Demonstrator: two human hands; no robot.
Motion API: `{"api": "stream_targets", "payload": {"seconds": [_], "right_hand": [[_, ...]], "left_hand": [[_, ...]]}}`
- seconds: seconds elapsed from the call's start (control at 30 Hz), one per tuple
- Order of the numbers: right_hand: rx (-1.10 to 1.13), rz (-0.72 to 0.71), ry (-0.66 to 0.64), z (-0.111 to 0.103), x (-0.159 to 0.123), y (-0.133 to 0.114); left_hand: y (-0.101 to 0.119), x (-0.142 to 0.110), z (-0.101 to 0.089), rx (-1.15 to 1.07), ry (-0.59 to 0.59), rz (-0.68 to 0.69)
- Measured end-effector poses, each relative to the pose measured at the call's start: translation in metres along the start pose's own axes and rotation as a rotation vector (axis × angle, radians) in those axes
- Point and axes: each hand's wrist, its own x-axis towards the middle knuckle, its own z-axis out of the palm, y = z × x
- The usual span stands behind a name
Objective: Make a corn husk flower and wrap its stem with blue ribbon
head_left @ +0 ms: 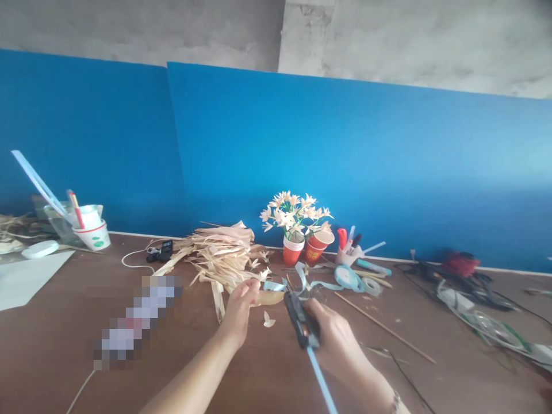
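While right hand [331, 329] grips glue gun [296, 317], tabletop [268, 368] opens beside left hand [238, 310].

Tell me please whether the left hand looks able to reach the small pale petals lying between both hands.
Probably yes: the small pale petals lie on the table close to the left hand, with nothing visible between them. Whether its fingers hold something is unclear.

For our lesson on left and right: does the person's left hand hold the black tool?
No, the right hand grips the black tool.
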Motion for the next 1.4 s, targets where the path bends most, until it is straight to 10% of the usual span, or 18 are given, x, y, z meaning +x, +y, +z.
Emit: {"api": "stream_targets", "payload": {"seconds": [0.07,0.23,0.37,0.57,0.77,1.0,1.4], "right_hand": [[0.008,-0.013,-0.014,0.002,-0.009,0.018],[-0.283,0.613,-0.080,-0.006,-0.024,0.097],[-0.402,0.771,-0.236,-0.018,-0.034,0.129],[-0.574,0.583,-0.124,-0.022,-0.012,0.063],[0.009,0.195,-0.261,0.044,0.037,-0.022],[0.065,0.168,-0.086,0.097,0.043,-0.020],[0.711,0.149,0.322,0.056,0.047,-0.045]], "left_hand": [[-0.002,0.003,-0.002,-0.033,-0.005,-0.016],[-0.001,0.005,-0.003,-0.091,-0.031,-0.004],[-0.002,0.005,-0.002,-0.095,-0.031,-0.009],[-0.005,0.006,-0.003,-0.082,-0.028,-0.018],[-0.005,0.006,-0.002,-0.104,-0.018,-0.032],[-0.009,0.007,-0.005,-0.156,-0.022,-0.044],[-0.002,-0.003,0.008,-0.306,-0.060,-0.187]]}}
